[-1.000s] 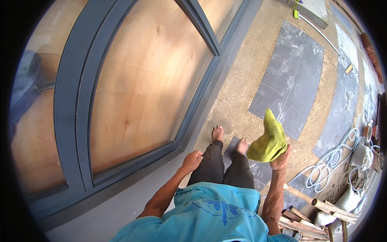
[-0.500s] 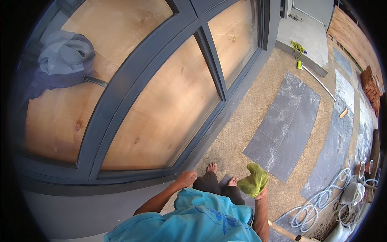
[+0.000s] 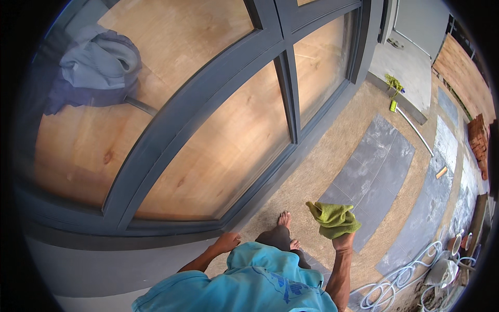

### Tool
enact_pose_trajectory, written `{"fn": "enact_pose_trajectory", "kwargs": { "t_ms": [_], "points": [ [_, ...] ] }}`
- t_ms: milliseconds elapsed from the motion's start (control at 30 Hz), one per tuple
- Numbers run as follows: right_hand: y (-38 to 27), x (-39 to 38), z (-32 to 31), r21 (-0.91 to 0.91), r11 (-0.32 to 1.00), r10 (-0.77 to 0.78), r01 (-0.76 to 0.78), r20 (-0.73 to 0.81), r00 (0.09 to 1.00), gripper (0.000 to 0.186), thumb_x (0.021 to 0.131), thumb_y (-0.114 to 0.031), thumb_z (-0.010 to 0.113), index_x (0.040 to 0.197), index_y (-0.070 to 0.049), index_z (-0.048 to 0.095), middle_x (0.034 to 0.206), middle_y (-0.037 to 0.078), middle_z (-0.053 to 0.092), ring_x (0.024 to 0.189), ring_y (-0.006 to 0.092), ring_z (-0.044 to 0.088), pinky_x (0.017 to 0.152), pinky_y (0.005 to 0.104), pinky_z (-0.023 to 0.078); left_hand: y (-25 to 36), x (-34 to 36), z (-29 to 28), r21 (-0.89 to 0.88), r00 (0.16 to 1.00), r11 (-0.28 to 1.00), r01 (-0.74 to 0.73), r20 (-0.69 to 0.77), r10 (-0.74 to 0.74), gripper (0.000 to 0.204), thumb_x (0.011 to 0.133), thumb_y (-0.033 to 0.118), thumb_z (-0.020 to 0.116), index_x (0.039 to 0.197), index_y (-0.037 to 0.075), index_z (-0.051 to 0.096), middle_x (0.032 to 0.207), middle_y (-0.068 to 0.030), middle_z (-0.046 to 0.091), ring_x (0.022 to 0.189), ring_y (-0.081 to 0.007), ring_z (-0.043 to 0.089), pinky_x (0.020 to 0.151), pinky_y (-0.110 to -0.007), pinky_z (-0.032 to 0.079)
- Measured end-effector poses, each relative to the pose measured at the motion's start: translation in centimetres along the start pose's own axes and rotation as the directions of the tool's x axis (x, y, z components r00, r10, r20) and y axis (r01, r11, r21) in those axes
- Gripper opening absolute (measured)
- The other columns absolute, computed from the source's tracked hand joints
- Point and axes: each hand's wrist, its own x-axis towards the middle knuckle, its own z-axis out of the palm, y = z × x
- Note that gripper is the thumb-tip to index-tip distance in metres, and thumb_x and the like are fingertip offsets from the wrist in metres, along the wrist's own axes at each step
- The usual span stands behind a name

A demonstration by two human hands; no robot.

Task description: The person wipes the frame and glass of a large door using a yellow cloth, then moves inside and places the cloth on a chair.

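My right hand (image 3: 342,241) grips a crumpled yellow-green cloth (image 3: 332,221), raised out in front of me over the paving. My left hand (image 3: 228,241) is closed, low by my body, below the window; I cannot make out whether it holds anything. Directly to my left is a large grey-framed glass window (image 3: 208,140) with light wooden boards visible through the panes. A pale grey and bluish fabric-like shape (image 3: 96,65) shows in the upper left pane. My bare feet stand on the pebbled ground.
A long-handled tool with a green head (image 3: 414,128) lies near a concrete step (image 3: 405,86), where another green cloth (image 3: 393,83) rests. Dark tiles (image 3: 374,171) run along the pebbled ground. At right are stacked bricks (image 3: 478,140), a coiled hose (image 3: 403,275) and a white sack (image 3: 443,271).
My view has swung up toward the window and the far step. My right hand has lifted the cloth slightly, and the cloth has changed shape. My left hand stays low and closed.
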Motion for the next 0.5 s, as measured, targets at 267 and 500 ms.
{"fn": "enact_pose_trajectory", "kwargs": {
  "t_ms": [267, 500],
  "points": [
    [-3.2, 3.7, 7.6, 0.456, 0.887, -0.007, -0.074, 0.173, 0.985, 0.065, 0.093, -0.051, 0.063, 0.142, -0.012, 0.048, 0.141, 0.012, 0.054, 0.128, 0.0329, 0.054, 0.109, 0.0548, 0.044, -1.0, 3.0, -2.6, -0.097, 0.993, 0.991, 0.093, 0.074, -0.086, 0.035, 0.089, 0.031, 0.061, 0.107, 0.003, 0.066, 0.1, -0.0197, 0.071, 0.096, -0.0366, 0.068, 0.083, -0.047, 0.052],
    [-0.6, 6.5, 11.3, 0.373, 0.891, 0.209, -0.26, 0.173, 0.963, 0.052, 0.093, -0.046, 0.065, 0.131, -0.011, 0.06, 0.133, 0.008, 0.063, 0.123, 0.0284, 0.059, 0.108, 0.0489, 0.046, 0.7, 8.6, -7.2, -0.081, 0.997, 0.994, -0.077, -0.014, 0.076, 0.033, 0.088, 0.028, 0.062, 0.108, 0.002, 0.065, 0.096, -0.0194, 0.071, 0.094, -0.0355, 0.069, 0.081, -0.046, 0.053]
  ]
}}
